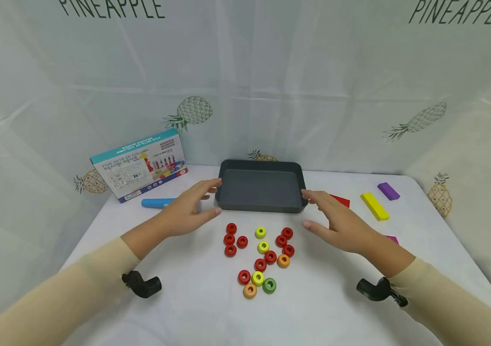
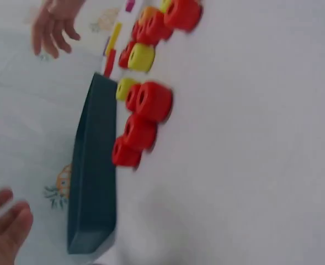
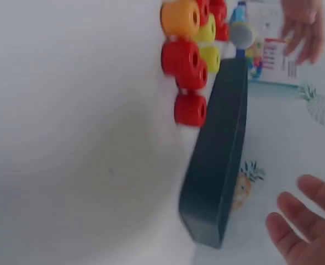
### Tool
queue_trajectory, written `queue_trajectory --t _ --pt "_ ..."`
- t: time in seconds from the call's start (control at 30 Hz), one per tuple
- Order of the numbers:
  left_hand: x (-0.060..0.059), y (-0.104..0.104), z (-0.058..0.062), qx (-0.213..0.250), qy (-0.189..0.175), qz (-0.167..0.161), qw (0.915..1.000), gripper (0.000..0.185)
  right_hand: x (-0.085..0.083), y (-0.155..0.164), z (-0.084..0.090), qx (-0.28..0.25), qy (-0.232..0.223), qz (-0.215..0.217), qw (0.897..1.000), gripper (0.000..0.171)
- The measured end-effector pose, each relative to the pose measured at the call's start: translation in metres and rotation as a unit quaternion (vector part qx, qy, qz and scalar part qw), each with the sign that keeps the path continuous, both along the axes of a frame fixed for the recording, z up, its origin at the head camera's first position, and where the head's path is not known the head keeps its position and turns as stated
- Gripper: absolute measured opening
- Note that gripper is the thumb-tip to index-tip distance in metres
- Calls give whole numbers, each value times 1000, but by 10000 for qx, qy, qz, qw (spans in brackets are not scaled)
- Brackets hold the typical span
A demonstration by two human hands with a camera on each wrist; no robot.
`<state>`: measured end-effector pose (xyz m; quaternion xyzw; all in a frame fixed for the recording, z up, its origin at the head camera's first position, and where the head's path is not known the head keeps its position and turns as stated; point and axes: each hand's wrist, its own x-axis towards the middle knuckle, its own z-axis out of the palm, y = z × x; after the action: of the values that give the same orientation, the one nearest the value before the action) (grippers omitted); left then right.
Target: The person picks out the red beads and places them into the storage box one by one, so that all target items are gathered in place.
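Note:
A dark grey rectangular tray (image 1: pixel 262 186) lies at the back of the white table, with nothing in it. My left hand (image 1: pixel 188 207) hovers by its left side, fingers spread and stretched toward the rim. On the opposite side my right hand (image 1: pixel 339 222) mirrors it, fingertips right at the tray's right edge in the head view. Both palms face inward, and neither hand holds anything. In front of the tray are scattered small round beads with holes: several red beads (image 2: pixel 154 102), yellow beads (image 2: pixel 142 57), orange beads (image 3: pixel 179 17) and one green bead (image 1: pixel 269 291).
A printed toy box (image 1: pixel 141 166) leans against the pineapple-print curtain (image 1: pixel 262 57) at the back left. Before it lies a blue cylinder (image 1: pixel 153 203), partly behind my left hand. On the right are a red block (image 1: pixel 343 200), a yellow block (image 1: pixel 375 206) and a purple block (image 1: pixel 388 191).

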<state>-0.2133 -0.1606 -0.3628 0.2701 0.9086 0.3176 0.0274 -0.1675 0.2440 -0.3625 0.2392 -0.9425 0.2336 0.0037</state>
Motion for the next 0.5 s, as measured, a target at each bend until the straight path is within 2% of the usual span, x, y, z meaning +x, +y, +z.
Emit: queue_trajectory --t 0.13,0.23,0.3,0.4,0.5 --pt "-16 6 -13 855 -535 616 9930 52 8 -4 -14 -453 -587 -265 9969 70" --pt "-41 10 -17 1202 -906 1135 9821 43 12 -5 -30 -591 -921 -266 9936 66" --pt "-60 12 -17 1281 -1209 1427 9740 44 14 -5 -42 -654 -1094 -196 9916 65" --pt "-86 13 -19 1200 -1559 1599 9673 49 17 -5 -55 -718 -1258 -117 9894 63" --pt "-103 14 -21 1092 -1831 1650 9630 55 20 -7 -61 -824 -1316 -93 9878 60"
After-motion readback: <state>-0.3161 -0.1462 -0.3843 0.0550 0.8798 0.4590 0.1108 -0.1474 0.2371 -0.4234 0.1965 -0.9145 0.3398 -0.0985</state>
